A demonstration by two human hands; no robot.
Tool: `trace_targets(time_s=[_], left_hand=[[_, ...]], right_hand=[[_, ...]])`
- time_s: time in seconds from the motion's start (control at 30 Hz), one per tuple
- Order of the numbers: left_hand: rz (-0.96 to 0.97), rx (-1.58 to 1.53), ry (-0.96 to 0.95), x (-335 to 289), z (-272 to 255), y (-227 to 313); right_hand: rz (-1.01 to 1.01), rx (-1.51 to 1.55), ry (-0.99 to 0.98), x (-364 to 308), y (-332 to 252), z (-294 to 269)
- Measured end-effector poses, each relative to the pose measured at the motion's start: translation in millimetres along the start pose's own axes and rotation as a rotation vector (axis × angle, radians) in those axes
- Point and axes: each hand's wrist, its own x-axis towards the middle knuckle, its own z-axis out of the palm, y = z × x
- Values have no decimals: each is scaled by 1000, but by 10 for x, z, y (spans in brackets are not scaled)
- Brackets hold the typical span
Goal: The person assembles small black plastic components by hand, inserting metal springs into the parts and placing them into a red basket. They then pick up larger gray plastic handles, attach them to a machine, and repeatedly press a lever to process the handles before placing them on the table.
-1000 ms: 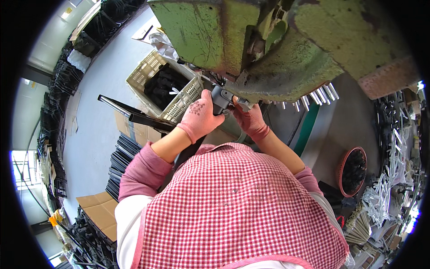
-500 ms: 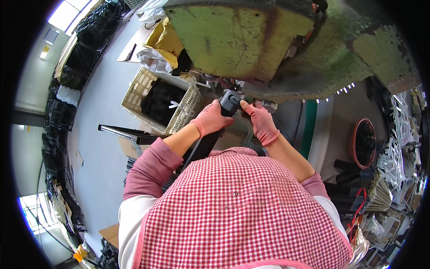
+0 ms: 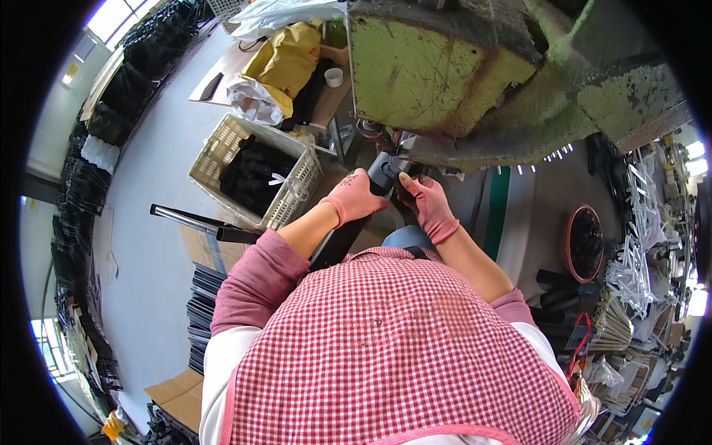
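Both my hands wear pink gloves. My left hand (image 3: 354, 199) is closed around a long black tube (image 3: 337, 245), which slants down past my forearm toward my lap. At its upper end sits a dark grey fitting (image 3: 383, 170) with a recess in its face. My right hand (image 3: 430, 208) has its fingers curled and its thumb against the right side of the fitting; its fingertips are partly hidden. The fitting's top lies just beneath the tooling (image 3: 382, 135) of a large, worn green machine (image 3: 423, 81). Whether fitting and tooling touch, I cannot tell.
Left of the machine stands a cream crate (image 3: 300, 189) of black parts. Behind it are a yellow bag (image 3: 285, 63) and a white cup (image 3: 334, 77). Stacked black tubes (image 3: 204, 311) lie at my left. A red basket (image 3: 569, 245) holds black pieces at right.
The view has shifted, so the machine appears farther right and the crate farther left. The fitting has turned, showing less of its end face. Both hands keep their hold.
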Motion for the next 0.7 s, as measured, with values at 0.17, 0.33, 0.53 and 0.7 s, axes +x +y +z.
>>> trace_targets(time_s=[0.17,0.33,0.53,0.7], left_hand=[[-3,-21,-9,9,17,-18],[42,-37,40,52,89,-113],[220,-144,-113,53,-57,-24],[218,46,-55,10,-334,24]], right_hand=[[16,-10,2,26,-4,-42],[-49,43,-110,-61,-42,-8],[91,118,2,-121,-101,127],[-223,335,-196,-246,-157,175]])
